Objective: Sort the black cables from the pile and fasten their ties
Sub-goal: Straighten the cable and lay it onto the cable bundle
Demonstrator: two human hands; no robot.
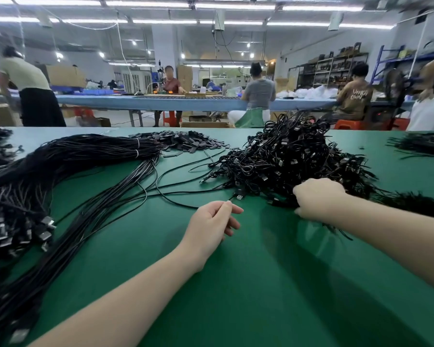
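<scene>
My left hand (214, 219) pinches one thin black cable (176, 202) between thumb and forefinger, just short of its metal plug (239, 197), while my right hand (316, 197) is curled down into the near edge of the tangled pile (286, 159), gripping a clump of cables there. To do this well, I judge I should hold the pile down with the right hand and draw the single cable out low and slow toward me, so its loops slip free instead of dragging neighbours along. The long straight bundle (68, 156) lies to my left, touching the strays that cross the green surface (248, 284), and the heap of loose black ties (183, 142) sits beyond it, near the far edge. The open room is in front of me, between my forearms; I would lay the freed cable there, well apart from both heaps, before reaching for a tie.
</scene>
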